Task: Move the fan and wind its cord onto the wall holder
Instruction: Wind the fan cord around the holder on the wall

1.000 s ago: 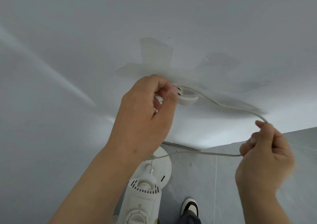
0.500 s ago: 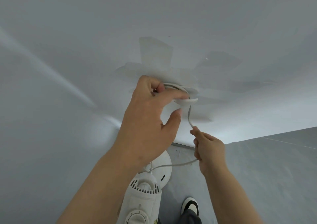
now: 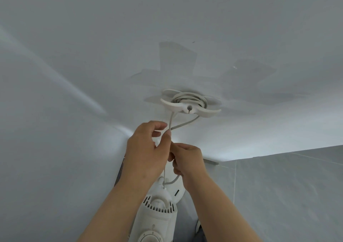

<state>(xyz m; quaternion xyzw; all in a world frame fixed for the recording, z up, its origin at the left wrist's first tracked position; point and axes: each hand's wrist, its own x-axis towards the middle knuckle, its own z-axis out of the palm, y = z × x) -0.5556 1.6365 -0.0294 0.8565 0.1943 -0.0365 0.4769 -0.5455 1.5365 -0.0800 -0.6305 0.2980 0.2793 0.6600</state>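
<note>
Several loops of cord [image 3: 187, 98] sat wound on the wall holder [image 3: 191, 108]; below it both hands, left [image 3: 146, 154] and right [image 3: 187, 160], pinched the loose cord above the fan [image 3: 157, 214].

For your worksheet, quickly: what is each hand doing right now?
Left hand: pinching the cord below the wall holder.
Right hand: gripping the cord lower down.

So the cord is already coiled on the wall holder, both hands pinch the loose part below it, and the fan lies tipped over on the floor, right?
Not quite. The head view shows the fan standing upright below the hands, not tipped over. The rest holds.
</note>
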